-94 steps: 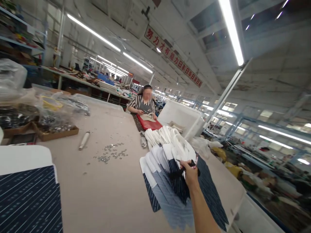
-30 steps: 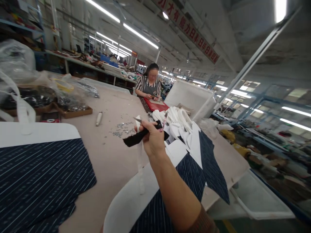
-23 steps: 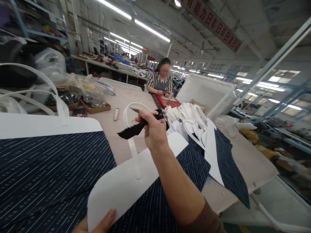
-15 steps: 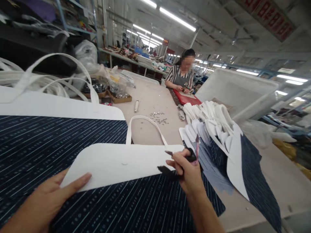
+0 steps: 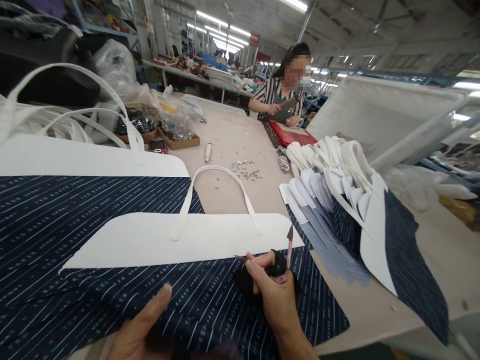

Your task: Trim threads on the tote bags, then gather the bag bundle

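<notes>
A navy striped, lettered panel with a white top band [image 5: 210, 235] lies before me, its white strap handle [image 5: 221, 169] looping up from the band. My right hand [image 5: 275, 290] is closed around scissors [image 5: 282, 267] with pink and black handles. One pinkish blade points up; a dark pointed tip sticks out leftward by the fingertips, just below the band. My left hand [image 5: 137, 327] is at the panel's lower part, low in view. Its thumb is stretched out over the cloth, apart from the rest; the other fingers are mostly cut off or hidden.
Similar white-banded panels [image 5: 337, 210] are fanned in a pile at right, and another panel [image 5: 90, 155] lies at left. Small metal pieces [image 5: 245, 170] and a white-handled tool [image 5: 208, 151] rest on the table. A co-worker [image 5: 281, 95] works beyond, near a white bin [image 5: 378, 120].
My left hand has left the white band's left end and moved right and down. My right hand with the scissors has dropped slightly left, off the band. The panel now lies flatter, handle upright.
</notes>
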Action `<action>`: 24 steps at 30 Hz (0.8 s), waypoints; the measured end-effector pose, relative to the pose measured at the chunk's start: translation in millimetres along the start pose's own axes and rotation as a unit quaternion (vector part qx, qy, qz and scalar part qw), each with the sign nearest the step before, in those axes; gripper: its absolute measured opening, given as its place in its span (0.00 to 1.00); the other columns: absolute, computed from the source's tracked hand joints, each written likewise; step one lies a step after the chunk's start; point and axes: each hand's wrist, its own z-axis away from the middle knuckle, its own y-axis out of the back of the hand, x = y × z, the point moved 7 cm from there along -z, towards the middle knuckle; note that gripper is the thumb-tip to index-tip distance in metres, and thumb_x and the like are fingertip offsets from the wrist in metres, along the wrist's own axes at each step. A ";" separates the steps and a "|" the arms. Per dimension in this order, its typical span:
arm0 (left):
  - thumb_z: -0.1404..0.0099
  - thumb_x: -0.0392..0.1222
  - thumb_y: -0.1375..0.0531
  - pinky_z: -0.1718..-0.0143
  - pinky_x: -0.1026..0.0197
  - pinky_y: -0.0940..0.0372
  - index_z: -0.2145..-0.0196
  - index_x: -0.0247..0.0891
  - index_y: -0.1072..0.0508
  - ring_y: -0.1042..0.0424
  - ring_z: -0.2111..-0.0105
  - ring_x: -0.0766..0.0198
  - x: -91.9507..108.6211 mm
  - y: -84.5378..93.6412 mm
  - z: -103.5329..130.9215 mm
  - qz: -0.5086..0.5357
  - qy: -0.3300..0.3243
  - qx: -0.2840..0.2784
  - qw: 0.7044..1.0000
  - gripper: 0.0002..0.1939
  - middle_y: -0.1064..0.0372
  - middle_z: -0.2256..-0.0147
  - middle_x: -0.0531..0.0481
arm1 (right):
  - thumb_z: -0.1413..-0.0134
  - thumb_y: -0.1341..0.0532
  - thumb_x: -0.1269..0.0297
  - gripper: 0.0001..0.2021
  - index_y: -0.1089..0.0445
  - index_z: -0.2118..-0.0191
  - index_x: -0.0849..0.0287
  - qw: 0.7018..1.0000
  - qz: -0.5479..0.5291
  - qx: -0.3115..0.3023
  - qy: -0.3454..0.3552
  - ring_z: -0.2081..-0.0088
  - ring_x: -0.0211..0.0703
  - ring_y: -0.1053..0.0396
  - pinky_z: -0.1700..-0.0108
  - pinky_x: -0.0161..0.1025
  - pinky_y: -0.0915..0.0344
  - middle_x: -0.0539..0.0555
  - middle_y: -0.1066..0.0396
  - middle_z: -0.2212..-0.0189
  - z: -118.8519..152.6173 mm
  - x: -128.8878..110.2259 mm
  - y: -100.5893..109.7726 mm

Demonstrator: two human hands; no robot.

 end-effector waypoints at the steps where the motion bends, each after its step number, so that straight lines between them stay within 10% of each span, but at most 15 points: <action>1: 0.41 0.34 0.35 0.45 0.50 0.33 0.42 0.51 0.31 0.25 0.50 0.51 -2.1 -9.1 -2.6 -0.006 -0.013 -0.009 1.000 0.30 0.24 0.49 0.51 | 0.51 0.31 0.60 0.14 0.34 0.80 0.55 1.000 0.009 -0.002 -0.003 0.81 0.33 0.40 0.41 0.52 0.36 0.40 0.41 0.88 1.3 0.0 -0.7; 5: 0.38 0.39 0.35 0.44 0.52 0.34 0.43 0.45 0.30 0.27 0.47 0.53 1.2 -32.6 -15.5 -0.083 -0.049 -0.037 0.995 0.25 0.26 0.47 0.46 | 0.51 0.32 0.60 0.13 0.34 0.79 0.55 0.999 0.026 -0.013 -0.013 0.79 0.35 0.35 0.40 0.51 0.37 0.40 0.41 0.88 5.3 -0.5 -3.3; 24: 0.43 0.37 0.32 0.47 0.50 0.30 0.52 0.37 0.23 0.24 0.52 0.51 -10.3 -35.7 -25.8 -0.082 -0.004 -0.002 0.997 0.19 0.25 0.49 0.42 | 0.50 0.34 0.59 0.14 0.35 0.81 0.55 0.993 0.116 -0.009 -0.036 0.81 0.38 0.33 0.74 0.36 0.34 0.47 0.32 0.85 4.3 -0.5 -19.7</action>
